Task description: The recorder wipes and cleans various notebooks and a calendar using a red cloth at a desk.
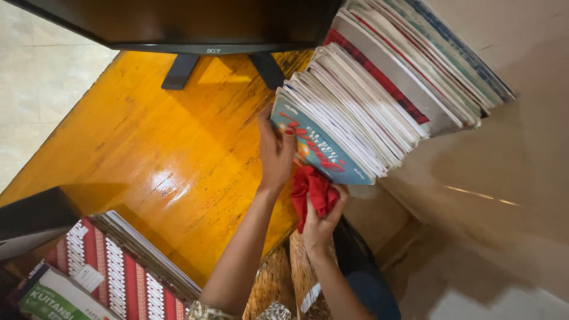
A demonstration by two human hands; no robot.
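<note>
A long row of thin books [379,89] stands on edge on the yellow wooden table [154,154], leaning toward me. The front book [317,145] has a blue cover with red lettering. My left hand [275,151] presses flat against that front cover, fingers pointing up, propping the row. Just below the books, at the table's edge, my right hand [323,216] is closed around a crumpled red cloth [313,189], which touches the bottom edge of the front book.
A black monitor [195,24] on a two-legged stand sits at the back of the table. At lower left lie a red-and-white patterned book [118,272] and a green-and-white pad [56,299]. A beige wall runs along the right.
</note>
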